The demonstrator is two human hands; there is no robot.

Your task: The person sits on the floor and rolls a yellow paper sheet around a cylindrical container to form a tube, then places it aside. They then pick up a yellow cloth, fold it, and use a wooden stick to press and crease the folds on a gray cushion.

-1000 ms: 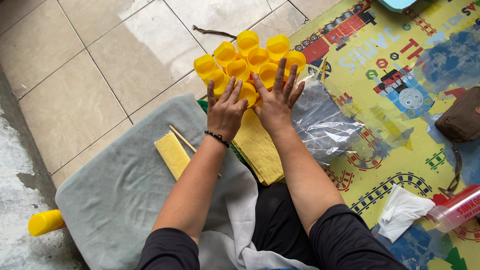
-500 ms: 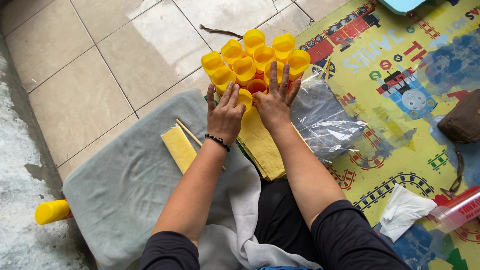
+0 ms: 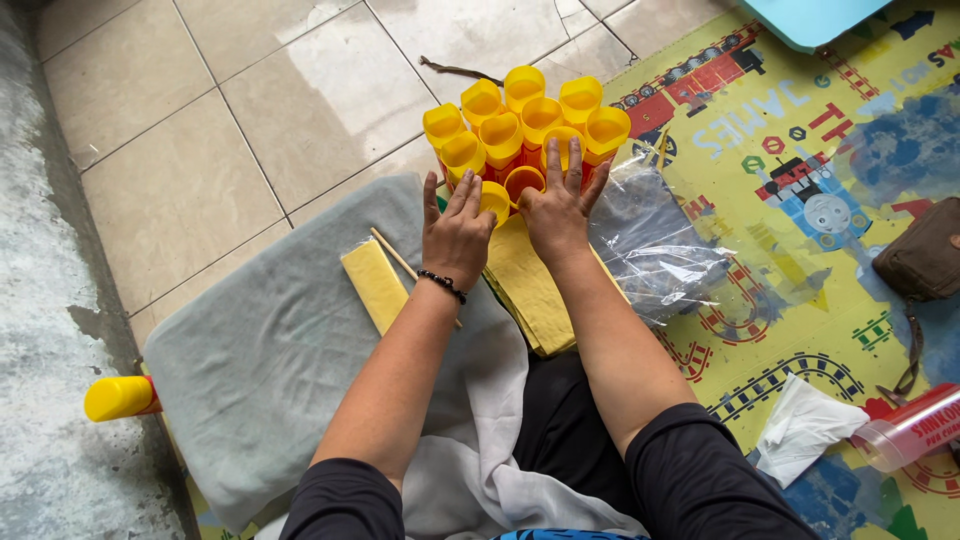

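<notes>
A cluster of several yellow tubes with red lower parts stands upright on the tiled floor in front of me. My left hand and my right hand lie side by side with fingers spread, fingertips touching the nearest tubes of the cluster. Under both palms is a stack of yellow sheets. Neither hand grips anything.
A grey cloth covers the floor at left, with a wrapped yellow pack and a thin stick. One yellow tube lies far left. Clear plastic wrap, white tissue, a brown pouch and a clear container sit on the patterned mat.
Both hands stay pressed against the tube cluster with hardly any shift; the view has drifted a little, so everything sits slightly further right and lower in the frame.
</notes>
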